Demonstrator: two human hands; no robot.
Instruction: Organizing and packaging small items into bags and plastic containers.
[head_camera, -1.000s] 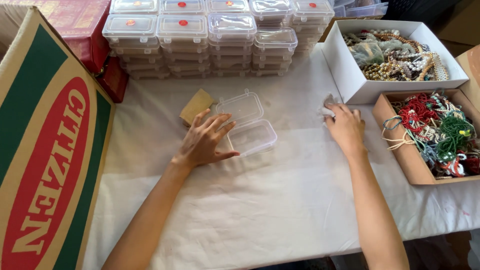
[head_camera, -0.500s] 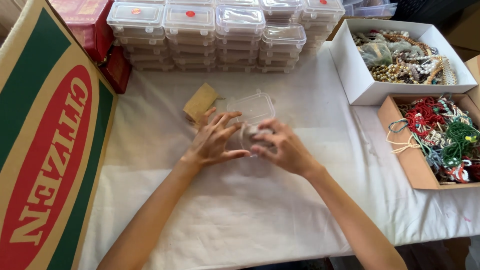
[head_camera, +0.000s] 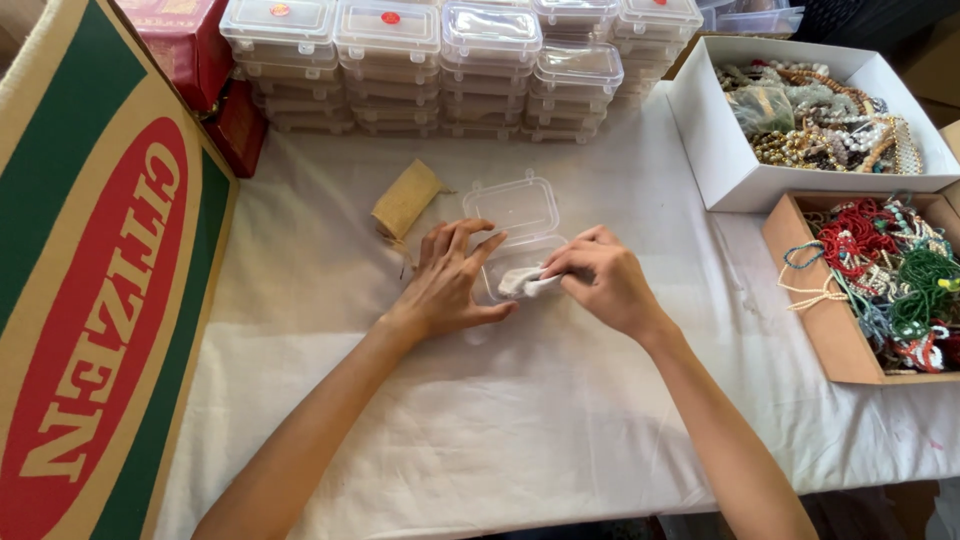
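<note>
Both hands (head_camera: 530, 280) meet at open clear box (head_camera: 515, 235), apparently gripping white packet (head_camera: 525, 283).

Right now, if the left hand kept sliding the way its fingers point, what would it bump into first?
The left hand points up and right, so it would likely first meet the open clear box, whose near edge it already touches. Beyond that stand stacked clear boxes.

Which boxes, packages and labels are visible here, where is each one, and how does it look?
Cardboard carton: far left, tan with a red oval on green.
Stacked clear boxes: table's back, some with round red stickers.
Red boxes: back left, behind the carton.
White box: back right, pale beads inside.
Brown box: right edge, coloured beads.
Open clear box: centre; left hand steadies it, right hand puts a white item in.
</note>
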